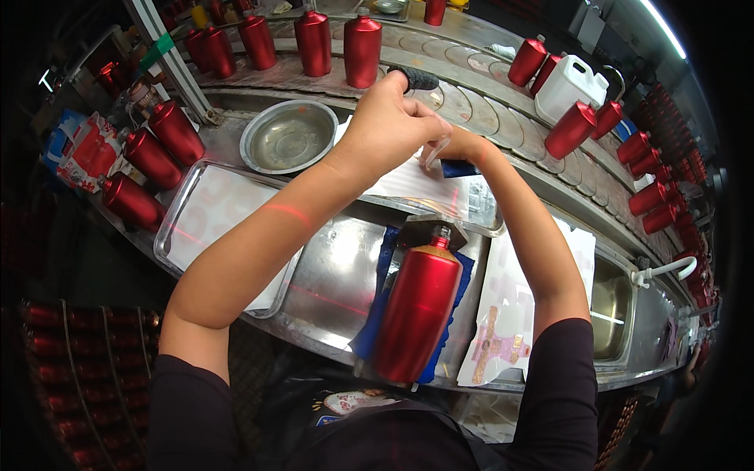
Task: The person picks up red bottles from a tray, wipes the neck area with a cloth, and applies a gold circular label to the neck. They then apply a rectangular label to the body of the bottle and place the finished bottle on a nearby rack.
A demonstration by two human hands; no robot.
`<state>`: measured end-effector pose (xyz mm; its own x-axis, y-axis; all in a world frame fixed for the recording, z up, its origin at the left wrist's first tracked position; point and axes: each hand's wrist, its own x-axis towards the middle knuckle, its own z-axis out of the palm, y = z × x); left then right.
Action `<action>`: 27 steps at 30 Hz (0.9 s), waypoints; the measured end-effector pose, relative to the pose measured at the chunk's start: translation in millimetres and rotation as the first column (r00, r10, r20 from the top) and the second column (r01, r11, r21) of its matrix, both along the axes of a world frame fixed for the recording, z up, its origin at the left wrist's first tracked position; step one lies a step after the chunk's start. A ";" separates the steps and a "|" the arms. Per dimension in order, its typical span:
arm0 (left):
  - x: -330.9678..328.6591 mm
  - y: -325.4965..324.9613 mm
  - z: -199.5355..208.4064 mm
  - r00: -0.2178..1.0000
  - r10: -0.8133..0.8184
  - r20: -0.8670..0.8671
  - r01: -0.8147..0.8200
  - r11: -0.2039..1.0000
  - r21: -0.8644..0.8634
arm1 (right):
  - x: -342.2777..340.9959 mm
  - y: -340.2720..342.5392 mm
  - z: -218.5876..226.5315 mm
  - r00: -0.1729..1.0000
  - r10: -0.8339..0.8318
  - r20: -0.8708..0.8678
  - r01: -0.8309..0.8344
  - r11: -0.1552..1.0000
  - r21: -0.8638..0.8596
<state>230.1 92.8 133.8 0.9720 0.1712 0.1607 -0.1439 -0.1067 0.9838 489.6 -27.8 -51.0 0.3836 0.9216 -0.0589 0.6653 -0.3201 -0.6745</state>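
Head view. Work is at the far side of the metal bench. The thin clear strip (436, 149) is up at the fingertips, over the patterned white sheet (404, 187) on the far tray.

Left hand (393, 122): closed in a fingertip pinch, apparently on the strip's upper end. Right hand (459, 145): just beside the strip, on its right; fingers mostly hidden, so cannot tell whether they grip. A flat dark blue piece (460, 169) shows just below the right hand; contact unclear.

On handling, my judgement: a strip this thin probably curls or sticks to skin. Best pinched by its very edge, lightly, drawn slowly and evenly at a low angle, with the sheet steadied so it does not lift too. Keep the lower end clear of the blue piece.

Pose: left forearm runs long from near left to far centre, elbow out, wrist bent, hand arched above the work. Right forearm comes up from near right and slants inward, hand lower than the left. Between the arms, the glossy red tapered bottle (418, 310) lies on a crumpled blue cloth (367, 337), neck pointing far; sleeves and elbows should stay off it.
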 end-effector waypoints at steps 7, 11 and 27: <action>-13.2 3.5 8.9 0.992 -0.127 0.020 0.128 0.988 -0.085 | -11.8 -4.5 13.6 0.996 -0.068 0.054 0.072 0.995 -0.071; -24.0 3.3 20.0 0.985 -0.158 0.069 0.167 0.975 -0.148 | -19.8 -3.5 19.4 0.978 -0.001 0.207 -0.009 0.999 0.047; -52.6 3.7 54.5 0.986 -0.069 0.151 0.098 0.975 -0.198 | -96.5 -63.3 118.4 0.888 -0.434 -0.152 0.459 0.855 0.242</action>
